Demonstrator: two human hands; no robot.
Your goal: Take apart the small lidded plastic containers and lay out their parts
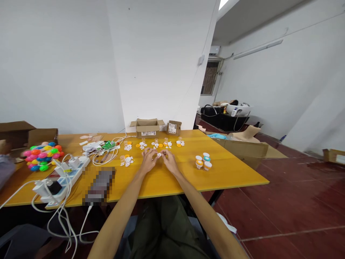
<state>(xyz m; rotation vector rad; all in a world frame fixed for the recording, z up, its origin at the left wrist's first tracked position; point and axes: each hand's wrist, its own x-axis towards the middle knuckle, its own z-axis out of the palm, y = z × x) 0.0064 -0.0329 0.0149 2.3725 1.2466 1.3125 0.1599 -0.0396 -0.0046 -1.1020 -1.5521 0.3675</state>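
Note:
Between my two hands, over the middle of the yellow table [188, 180], is a small white disc with dark holes [159, 154]. My left hand [148, 160] pinches its left side, and my right hand [169, 160] holds its right side. Behind my hands lie small piles of white and orange parts with clear cups, one pile [180, 143] to the right and another [128, 145] to the left. A nearer pile of white pieces [128, 161] sits left of my left hand. Several small capped containers [207, 165] stand together on the right.
Two cardboard boxes [148, 128] [174, 128] stand at the table's back edge. On the left are colourful balls [43, 156], a power strip [72, 176] with trailing cables, and a blurred phone [100, 185]. A large carton [242, 151] adjoins the table's right side.

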